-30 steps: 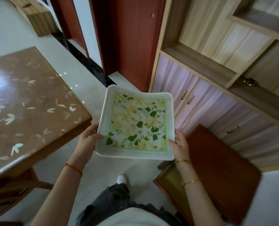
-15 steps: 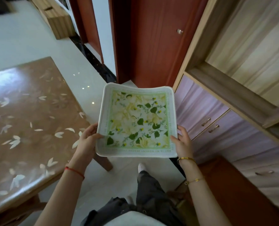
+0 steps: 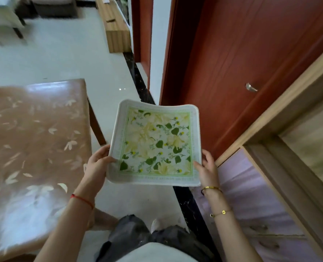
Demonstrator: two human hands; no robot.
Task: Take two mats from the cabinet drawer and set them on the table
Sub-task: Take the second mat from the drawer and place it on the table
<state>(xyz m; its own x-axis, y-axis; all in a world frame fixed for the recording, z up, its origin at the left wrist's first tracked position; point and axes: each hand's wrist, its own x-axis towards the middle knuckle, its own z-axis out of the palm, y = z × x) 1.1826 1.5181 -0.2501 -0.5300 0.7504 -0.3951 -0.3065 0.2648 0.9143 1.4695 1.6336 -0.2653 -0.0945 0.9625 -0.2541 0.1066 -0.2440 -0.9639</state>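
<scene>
A glossy brown table (image 3: 34, 140) patterned with pale leaves stands at left on a white tiled floor (image 3: 66, 59), a red door (image 3: 238, 69) and a wooden cabinet (image 3: 296, 140) at right. Above the floor between them, a person holds a square mat (image 3: 157, 146) (white-bordered, printed with green leaves and yellow flowers) face up. The left hand (image 3: 97, 165) grips its near-left edge, thumb on top; the right hand (image 3: 207, 169) clasps the near-right edge. Whether a second mat lies beneath cannot be told. The mat tilts away, far edge bowed, pointing toward the door.
</scene>
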